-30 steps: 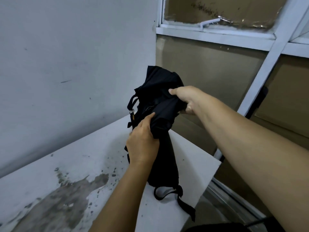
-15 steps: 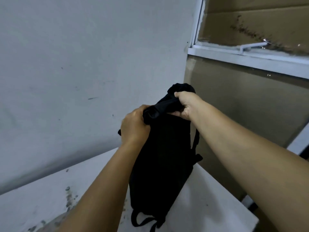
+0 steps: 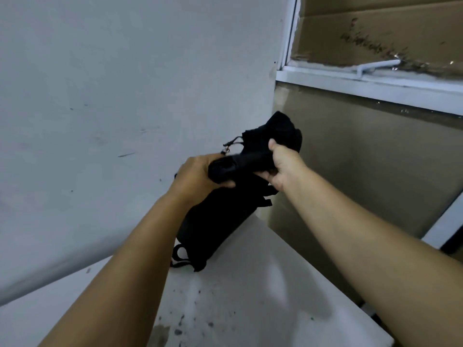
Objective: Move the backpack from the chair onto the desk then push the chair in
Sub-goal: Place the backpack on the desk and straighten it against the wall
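A black backpack (image 3: 220, 221) stands tilted at the far corner of the white desk (image 3: 263, 284), its bottom resting on the desktop by the wall. My left hand (image 3: 198, 176) grips the bunched top fabric from the left. My right hand (image 3: 283, 164) clutches the same top edge from the right, with the crumpled upper flap sticking out above it. A small zip pull dangles between the hands. Strap loops hang at the bag's bottom edge. The chair is out of view.
A grey-white wall (image 3: 125, 108) rises right behind the desk. At the right stands a white window frame (image 3: 363, 81) backed with brown cardboard (image 3: 363, 159). The desktop has dark stains (image 3: 180, 326) near its front. The desk's right edge drops off close to the bag.
The bag has been carried farther back toward the wall corner and tilted, its base now on the desk. Both hands keep their hold on its top.
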